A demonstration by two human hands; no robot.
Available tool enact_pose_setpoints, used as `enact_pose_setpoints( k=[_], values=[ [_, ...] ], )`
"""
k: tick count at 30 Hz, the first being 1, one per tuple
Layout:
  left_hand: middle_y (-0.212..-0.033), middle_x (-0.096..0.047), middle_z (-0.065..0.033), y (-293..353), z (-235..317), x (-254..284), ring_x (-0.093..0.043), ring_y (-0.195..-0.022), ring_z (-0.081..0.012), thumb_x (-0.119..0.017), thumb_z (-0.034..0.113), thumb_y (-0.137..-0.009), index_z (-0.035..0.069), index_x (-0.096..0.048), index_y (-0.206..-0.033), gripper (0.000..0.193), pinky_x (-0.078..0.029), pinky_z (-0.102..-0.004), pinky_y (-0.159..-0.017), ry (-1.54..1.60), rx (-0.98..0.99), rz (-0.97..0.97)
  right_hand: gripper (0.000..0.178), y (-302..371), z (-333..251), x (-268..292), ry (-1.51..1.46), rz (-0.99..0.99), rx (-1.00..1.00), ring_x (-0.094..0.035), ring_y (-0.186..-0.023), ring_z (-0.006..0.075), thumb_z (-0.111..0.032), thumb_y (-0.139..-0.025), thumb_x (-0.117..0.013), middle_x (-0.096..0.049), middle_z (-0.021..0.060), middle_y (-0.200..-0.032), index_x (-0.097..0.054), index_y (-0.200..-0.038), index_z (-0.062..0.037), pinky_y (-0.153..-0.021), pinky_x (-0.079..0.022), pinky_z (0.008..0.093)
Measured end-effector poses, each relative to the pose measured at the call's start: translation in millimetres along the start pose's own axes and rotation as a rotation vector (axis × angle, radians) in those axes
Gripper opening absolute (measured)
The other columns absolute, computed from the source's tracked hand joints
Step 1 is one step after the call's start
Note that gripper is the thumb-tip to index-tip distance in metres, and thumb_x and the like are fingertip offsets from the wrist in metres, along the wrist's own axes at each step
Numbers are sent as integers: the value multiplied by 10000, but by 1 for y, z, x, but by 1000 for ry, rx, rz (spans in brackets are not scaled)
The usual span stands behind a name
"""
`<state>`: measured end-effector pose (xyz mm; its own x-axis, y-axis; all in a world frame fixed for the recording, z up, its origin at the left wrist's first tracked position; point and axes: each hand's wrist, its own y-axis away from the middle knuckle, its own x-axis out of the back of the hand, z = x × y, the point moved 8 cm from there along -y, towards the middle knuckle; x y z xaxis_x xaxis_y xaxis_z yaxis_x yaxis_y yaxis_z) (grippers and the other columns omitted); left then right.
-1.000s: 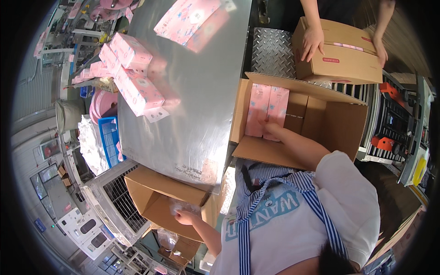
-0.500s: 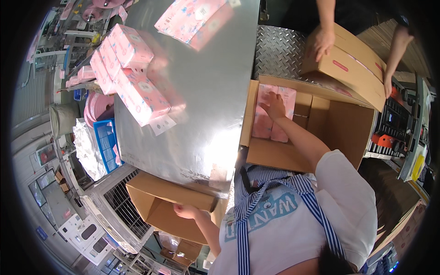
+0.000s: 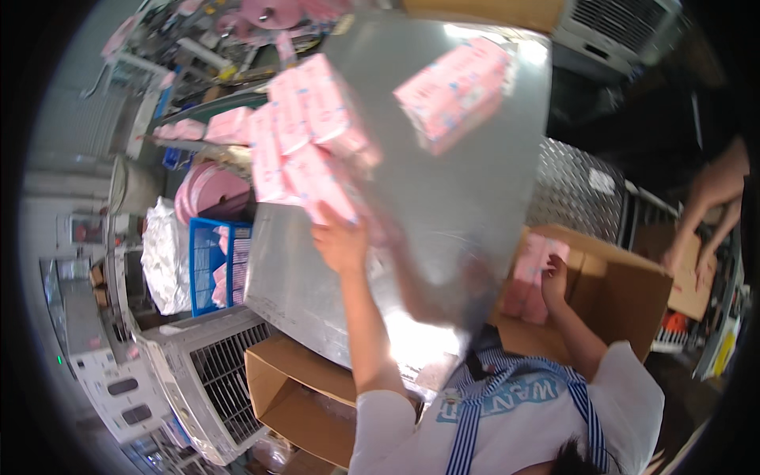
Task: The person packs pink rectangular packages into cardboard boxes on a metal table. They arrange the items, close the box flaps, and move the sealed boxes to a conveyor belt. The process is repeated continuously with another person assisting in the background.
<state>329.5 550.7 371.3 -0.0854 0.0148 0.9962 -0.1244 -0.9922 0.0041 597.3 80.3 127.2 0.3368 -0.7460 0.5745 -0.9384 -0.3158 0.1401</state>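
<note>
On the metal table (image 3: 451, 214), my left hand (image 3: 342, 244) reaches to the near end of a pink tissue-style pack (image 3: 321, 176). Its fingers look spread against that end, though motion blurs them. Several more pink packs (image 3: 305, 107) are bunched just beyond. My right hand (image 3: 556, 283) is inside an open brown carton (image 3: 625, 289) on my right. There its fingers rest, apart, over pink packs (image 3: 524, 277) standing at the carton's left side; it grips nothing that I can see.
A separate pink pack group (image 3: 455, 91) lies farther up the table. Below the table's near edge sits another open carton (image 3: 305, 360). A blue basket (image 3: 214, 265) stands at the left. At far right a co-worker's hands (image 3: 687, 257) touch a brown carton (image 3: 690, 285).
My left hand has left the lower carton and moved up onto the table to the pink packs. My right hand stays over the packs in its carton. The co-worker's carton has moved away from mine.
</note>
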Motion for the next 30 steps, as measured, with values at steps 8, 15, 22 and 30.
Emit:
enact_pose_setpoints(
  k=[8,15,22,30],
  values=[
    [-1349,-398,-323,34,13,6,-430,-1234,-444,-693,549,-738,82,-267,-1460,960,-406,-499,-978,346,-245,-31,373,6,-312,-84,106,-348,677,-547,-999,320,-143,-843,-611,-561,152,-1103,-529,-1193,-45,-842,-453,401],
    [-1281,-464,-262,-162,-79,33,-469,-1170,-418,-688,453,-748,89,-350,-1407,825,-395,-482,-965,-5,62,341,708,-16,-446,-183,124,-555,823,-402,-1256,394,-256,-837,-633,-397,254,-1363,-312,-1398,31,-1037,-337,472],
    [-1085,-508,-217,12,-105,19,-527,-951,-409,-727,408,-707,60,-308,-1423,899,-453,-471,-814,80,-84,170,1004,-192,-504,-183,1265,-229,1224,-323,-1342,324,-165,-674,-751,-361,121,-1436,-163,-1487,-140,-1053,-247,627],
    [-1300,-523,-193,74,-110,-39,-560,-1122,-277,-612,498,-871,0,-148,-1477,911,-466,-362,-904,1223,-40,-433,785,-118,-491,-198,1099,-842,868,-573,-1085,338,-603,-739,-656,-598,191,-1164,-463,-1248,-37,-910,-466,397]
  ],
)
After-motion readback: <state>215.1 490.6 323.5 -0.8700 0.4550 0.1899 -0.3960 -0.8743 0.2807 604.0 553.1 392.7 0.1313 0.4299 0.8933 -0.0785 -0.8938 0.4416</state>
